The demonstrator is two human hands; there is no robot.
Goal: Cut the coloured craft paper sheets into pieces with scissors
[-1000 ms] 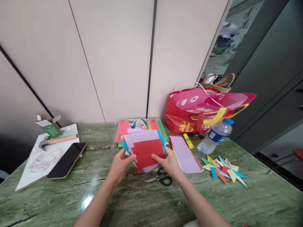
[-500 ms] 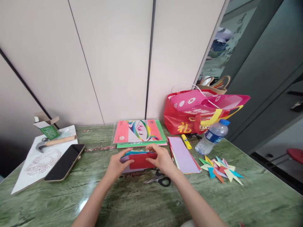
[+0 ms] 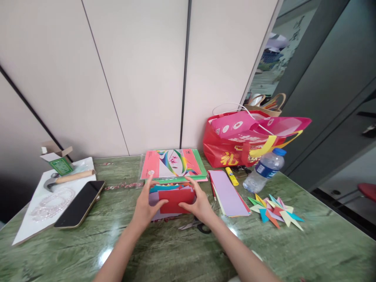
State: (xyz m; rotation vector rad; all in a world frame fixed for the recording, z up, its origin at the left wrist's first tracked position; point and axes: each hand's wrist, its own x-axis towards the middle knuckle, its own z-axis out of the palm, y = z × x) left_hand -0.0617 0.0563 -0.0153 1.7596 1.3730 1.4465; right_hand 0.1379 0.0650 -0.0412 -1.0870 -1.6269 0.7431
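Note:
A stack of coloured paper pieces (image 3: 175, 200), red at the front with blue and purple behind, is held on edge between my two hands. My left hand (image 3: 146, 204) grips its left end, thumb on the front face and fingers at the back. At the right end my right hand (image 3: 199, 201) holds it the same way. Purple paper shows beneath the stack. Just below my right hand lie black-handled scissors (image 3: 202, 227), partly covered by it. Behind the stack is a packaged pad of coloured paper (image 3: 173, 163).
To the right are long purple strips (image 3: 227, 193), a yellow glue stick (image 3: 232, 176), a bottle (image 3: 265, 170), folded paper stars (image 3: 276, 211) and a red bag (image 3: 226, 143). At left lie a phone (image 3: 80, 204), a hammer (image 3: 70, 177) and a small green box (image 3: 61, 165).
The fingers of both hands have spread and risen along the stack's ends. The stack's red front shows taller, and my right hand covers more of the scissors.

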